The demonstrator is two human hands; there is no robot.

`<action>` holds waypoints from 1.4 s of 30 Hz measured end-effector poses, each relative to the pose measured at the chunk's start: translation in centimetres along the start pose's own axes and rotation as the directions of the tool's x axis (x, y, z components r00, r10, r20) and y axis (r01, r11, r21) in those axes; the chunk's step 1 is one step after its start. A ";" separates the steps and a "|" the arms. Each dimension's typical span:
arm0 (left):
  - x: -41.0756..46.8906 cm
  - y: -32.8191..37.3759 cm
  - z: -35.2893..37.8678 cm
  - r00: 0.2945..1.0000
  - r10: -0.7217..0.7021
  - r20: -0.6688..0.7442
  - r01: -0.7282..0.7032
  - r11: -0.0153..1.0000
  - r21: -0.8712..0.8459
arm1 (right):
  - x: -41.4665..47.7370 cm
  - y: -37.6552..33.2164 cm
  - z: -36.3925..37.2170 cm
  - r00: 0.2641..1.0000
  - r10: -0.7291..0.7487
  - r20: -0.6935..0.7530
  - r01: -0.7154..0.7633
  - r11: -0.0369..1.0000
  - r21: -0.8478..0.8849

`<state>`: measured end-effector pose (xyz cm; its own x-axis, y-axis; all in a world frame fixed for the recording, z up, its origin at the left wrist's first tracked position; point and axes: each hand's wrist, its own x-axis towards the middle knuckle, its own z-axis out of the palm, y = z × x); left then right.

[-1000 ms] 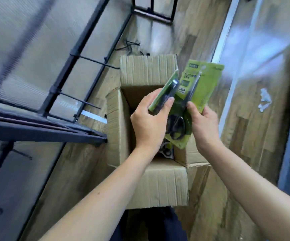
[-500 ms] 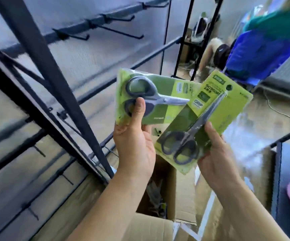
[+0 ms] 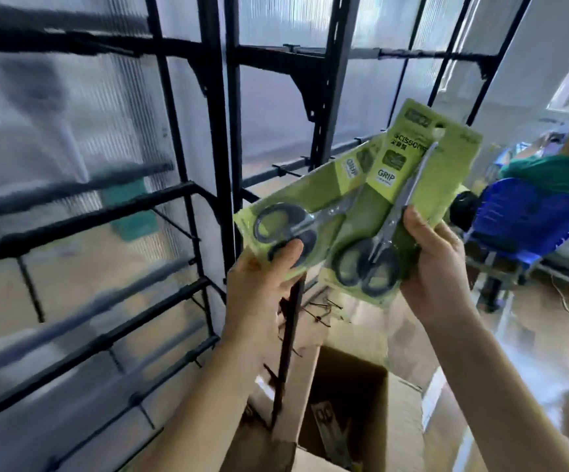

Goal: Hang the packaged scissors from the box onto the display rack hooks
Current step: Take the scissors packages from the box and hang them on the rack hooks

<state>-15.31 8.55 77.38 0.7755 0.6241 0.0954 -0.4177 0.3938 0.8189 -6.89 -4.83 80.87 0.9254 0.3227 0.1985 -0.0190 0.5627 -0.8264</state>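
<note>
Fingers of the left hand pinched the first scissors pack at its handle end: thumb on the front over a black loop, the rest hidden behind the card. The right hand pinched the second scissors pack the same way, thumb against the blade. Both packs were green cards, held up in the air and tilted up to the right, with the second lapping over the first's top end. Neither sat on a hook.

Below the hands stood the open cardboard box on the floor, flaps up, with one spare pack visible inside. Just behind the first pack was the black display rack, uprights and crossbars, with thin hooks sticking out; motion blur on the left part. A translucent ribbed panel backed the rack. Far right, a person in a green top was at a blue chair.
</note>
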 end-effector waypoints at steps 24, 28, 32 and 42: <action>-9.9 16.5 -17.5 0.685 0.693 -0.226 -0.375 0.602 0.705 | -4.5 7.9 23.1 0.772 0.126 0.623 -0.045 0.988 -0.145; -10.1 17.3 -19.0 0.545 0.755 -0.366 -0.403 0.618 0.675 | -4.6 9.3 24.2 0.729 0.255 0.635 -0.119 0.961 -0.249; -10.1 17.9 -19.7 0.505 0.773 -0.383 -0.376 0.597 0.709 | -4.7 10.0 25.9 0.682 0.247 0.688 -0.008 0.943 -0.332; -10.0 18.9 -21.3 0.469 0.808 -0.358 -0.373 0.548 0.749 | -5.3 11.3 28.1 0.628 0.121 0.769 0.092 0.970 -0.227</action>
<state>-41.04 24.16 79.82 -0.1430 0.8521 0.5035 -0.1638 -0.5221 0.8370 -22.69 21.20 85.27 0.2881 0.8556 0.4301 0.1525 0.4024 -0.9027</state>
